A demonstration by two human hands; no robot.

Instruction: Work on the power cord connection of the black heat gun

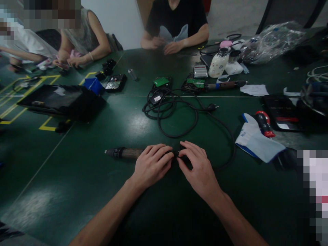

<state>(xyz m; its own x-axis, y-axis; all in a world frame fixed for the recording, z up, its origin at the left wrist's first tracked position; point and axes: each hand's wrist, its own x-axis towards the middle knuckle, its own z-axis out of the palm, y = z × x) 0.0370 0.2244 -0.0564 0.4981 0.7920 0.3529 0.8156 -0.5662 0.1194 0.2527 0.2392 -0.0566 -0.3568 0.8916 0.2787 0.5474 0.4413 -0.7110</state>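
At the centre of the frame, the left hand (153, 162) has its fingers closed round the rear of the driver (129, 153), whose tip points left over the desk (97, 184). The right hand (198, 167) pinches a dark connector (181, 146) by the driver's rear end; whether they are joined, I cannot tell. The cable (234, 145) loops above the hands, its plug (212, 107) right of centre.

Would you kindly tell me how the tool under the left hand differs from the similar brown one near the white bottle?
The near tool points its tip left, while the far tool points its tip right. The left hand covers part of the near tool; no hand touches the far tool. Both have brownish bodies.
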